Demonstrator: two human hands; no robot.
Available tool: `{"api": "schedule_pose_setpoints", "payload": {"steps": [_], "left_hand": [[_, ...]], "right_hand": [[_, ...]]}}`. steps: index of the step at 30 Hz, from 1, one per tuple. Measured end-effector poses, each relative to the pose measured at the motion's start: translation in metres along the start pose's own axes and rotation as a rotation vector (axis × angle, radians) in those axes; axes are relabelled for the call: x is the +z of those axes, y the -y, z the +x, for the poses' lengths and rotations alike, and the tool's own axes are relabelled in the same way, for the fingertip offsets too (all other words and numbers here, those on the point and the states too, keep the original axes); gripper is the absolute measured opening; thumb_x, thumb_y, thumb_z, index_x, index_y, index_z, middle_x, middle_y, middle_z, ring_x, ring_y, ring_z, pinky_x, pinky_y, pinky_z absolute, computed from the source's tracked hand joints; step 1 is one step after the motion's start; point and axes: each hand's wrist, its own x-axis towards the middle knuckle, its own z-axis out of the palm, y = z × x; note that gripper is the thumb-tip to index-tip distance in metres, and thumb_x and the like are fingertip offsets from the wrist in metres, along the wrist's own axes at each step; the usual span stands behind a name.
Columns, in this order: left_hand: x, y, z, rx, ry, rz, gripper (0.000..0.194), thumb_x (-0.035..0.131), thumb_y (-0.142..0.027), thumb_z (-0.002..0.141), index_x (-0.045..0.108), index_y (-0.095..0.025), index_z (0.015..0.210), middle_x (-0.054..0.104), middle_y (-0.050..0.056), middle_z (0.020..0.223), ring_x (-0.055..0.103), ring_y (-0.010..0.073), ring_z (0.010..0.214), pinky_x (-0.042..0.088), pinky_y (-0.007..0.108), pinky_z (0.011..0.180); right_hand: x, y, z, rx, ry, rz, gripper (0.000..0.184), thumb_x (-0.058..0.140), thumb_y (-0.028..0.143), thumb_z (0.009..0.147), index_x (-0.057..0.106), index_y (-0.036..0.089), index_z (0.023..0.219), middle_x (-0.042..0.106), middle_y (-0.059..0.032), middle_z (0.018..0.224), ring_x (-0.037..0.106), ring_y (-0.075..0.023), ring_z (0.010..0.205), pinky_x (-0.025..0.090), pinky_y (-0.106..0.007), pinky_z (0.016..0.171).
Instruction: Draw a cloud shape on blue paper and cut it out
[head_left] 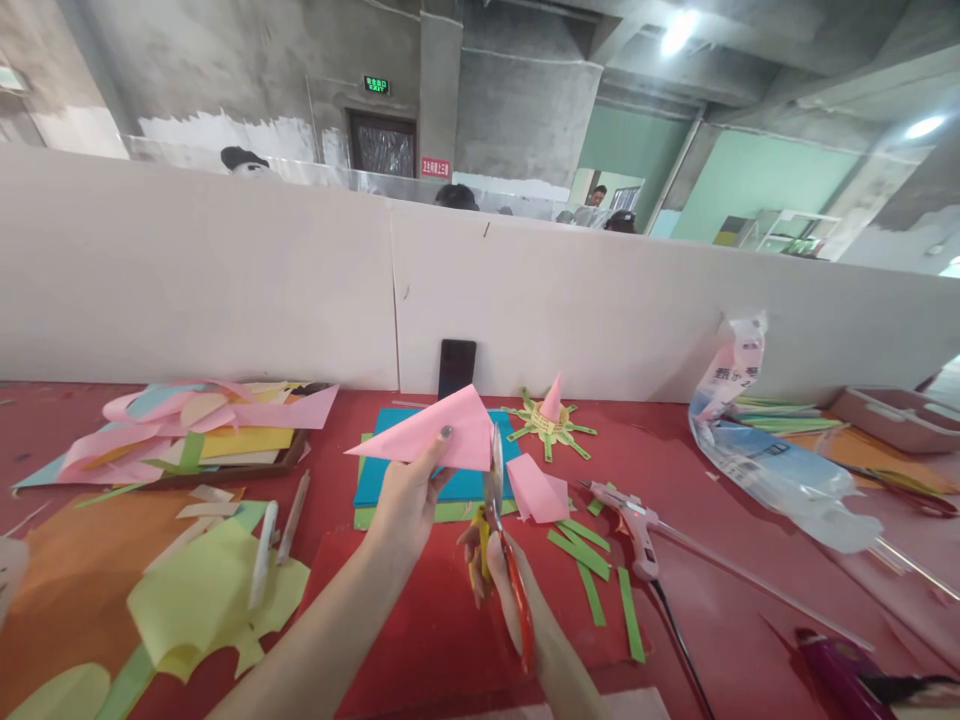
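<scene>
My left hand pinches a pink paper triangle, its long point aimed left. In my right hand is a pair of scissors with one red and one yellow handle. Their blades point up along the right edge of the pink paper; whether they touch it I cannot tell. Under the triangle lie blue sheets. Just right of the scissors rests a folded pink paper piece. Beyond it stands a pink cone on a round yellow base with green strips radiating outward.
A pink glue gun with a cord lies at right, near loose green strips. Paper scraps fill a tray at left, behind cut yellow paper. A phone leans against the white partition. Plastic packaging lies far right.
</scene>
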Motion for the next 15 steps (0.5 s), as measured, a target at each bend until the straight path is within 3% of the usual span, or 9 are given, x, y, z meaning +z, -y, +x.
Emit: {"api": "schedule_pose_setpoints", "payload": {"steps": [5, 15], "left_hand": [[0.000, 0.003, 0.000, 0.060, -0.017, 0.035, 0.043, 0.078, -0.024, 0.059, 0.064, -0.015, 0.099, 0.068, 0.008, 0.102, 0.063, 0.0196, 0.094, 0.056, 0.026, 0.076], [0.002, 0.001, -0.004, 0.134, -0.101, 0.176, 0.043, 0.079, -0.030, 0.057, 0.066, -0.012, 0.094, 0.068, 0.009, 0.095, 0.062, 0.0232, 0.092, 0.057, 0.035, 0.076]], "right_hand": [[0.047, -0.017, -0.028, 0.001, 0.059, 0.019, 0.031, 0.053, 0.031, 0.088, 0.052, 0.016, 0.115, 0.055, -0.0078, 0.114, 0.058, -0.0204, 0.096, 0.049, -0.040, 0.080], [0.055, -0.018, -0.031, -0.060, -0.014, 0.019, 0.032, 0.052, 0.031, 0.088, 0.052, 0.015, 0.115, 0.055, -0.0072, 0.115, 0.057, -0.0211, 0.096, 0.049, -0.040, 0.080]]}}
